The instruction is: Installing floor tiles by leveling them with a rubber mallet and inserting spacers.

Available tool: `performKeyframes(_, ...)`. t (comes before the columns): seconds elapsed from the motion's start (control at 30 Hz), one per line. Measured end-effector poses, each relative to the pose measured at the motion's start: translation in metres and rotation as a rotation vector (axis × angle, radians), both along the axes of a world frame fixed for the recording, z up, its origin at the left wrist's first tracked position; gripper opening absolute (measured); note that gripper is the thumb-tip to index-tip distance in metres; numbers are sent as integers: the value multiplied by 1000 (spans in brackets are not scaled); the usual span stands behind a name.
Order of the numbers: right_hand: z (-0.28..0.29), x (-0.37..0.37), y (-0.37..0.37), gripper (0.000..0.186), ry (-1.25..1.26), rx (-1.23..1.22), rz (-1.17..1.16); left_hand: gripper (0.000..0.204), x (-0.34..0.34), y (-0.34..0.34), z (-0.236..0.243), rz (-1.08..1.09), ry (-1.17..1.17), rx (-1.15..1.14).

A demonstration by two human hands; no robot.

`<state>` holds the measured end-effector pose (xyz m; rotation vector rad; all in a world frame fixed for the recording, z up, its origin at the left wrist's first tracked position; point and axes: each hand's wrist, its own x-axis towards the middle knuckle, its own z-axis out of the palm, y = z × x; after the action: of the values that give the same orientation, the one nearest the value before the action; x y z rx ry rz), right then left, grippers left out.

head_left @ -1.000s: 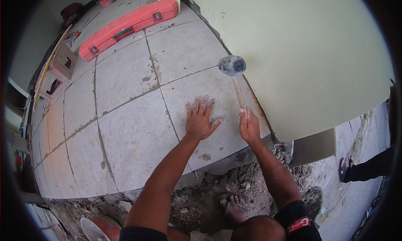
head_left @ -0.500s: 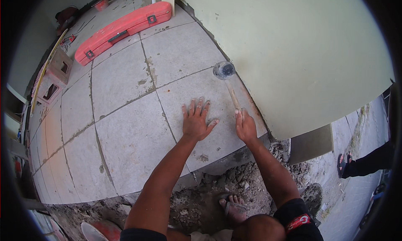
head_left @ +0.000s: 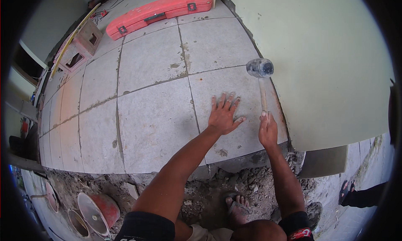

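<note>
My left hand (head_left: pixel 223 115) rests flat with spread fingers on a large grey floor tile (head_left: pixel 205 84). Beside it, my right hand (head_left: pixel 268 130) is closed round the wooden handle of a rubber mallet (head_left: pixel 260 68). The mallet's dark, dusty head is over the tile's far right corner, close to the wall. Whether the head touches the tile, I cannot tell. Cement-stained fingertips show on both hands.
A pale green wall (head_left: pixel 322 73) borders the tiles on the right. Farther back lies a long red case (head_left: pixel 161 15), with a pink crate (head_left: pixel 81 48) at left. Broken soil (head_left: pixel 201 199) and a red bucket (head_left: pixel 106 209) are below the tile edge. Another person's foot (head_left: pixel 345 193) shows at right.
The view has shifted, so the tiles, case and hands appear farther right and more buckets show at lower left. The left hand stays flat on the tile; the right keeps hold of the mallet.
</note>
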<state>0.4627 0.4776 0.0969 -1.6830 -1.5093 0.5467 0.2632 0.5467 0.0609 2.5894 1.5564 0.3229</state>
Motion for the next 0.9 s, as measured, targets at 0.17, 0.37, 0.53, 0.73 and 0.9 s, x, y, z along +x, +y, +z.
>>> performKeyframes(0.17, -33, 10, 16, 42, -306, -22, 100, 90, -7, -2, -4, -21, -57, 25)
performKeyframes(0.37, -10, 13, -43, 38, -200, -108, -94, 86, 5, -3, -8, -23, -50, 58)
performKeyframes(0.53, 1, 23, -111, 37, -78, -248, -182, 84, -3, 0, -4, 2, 34, 45)
performKeyframes(0.73, -31, 37, -184, 32, -185, -368, -159, 84, -8, 5, -9, 14, 108, 16)
performKeyframes(0.9, -20, 36, -230, 29, -74, -295, -147, 83, 8, 1, -11, 3, 12, 57)
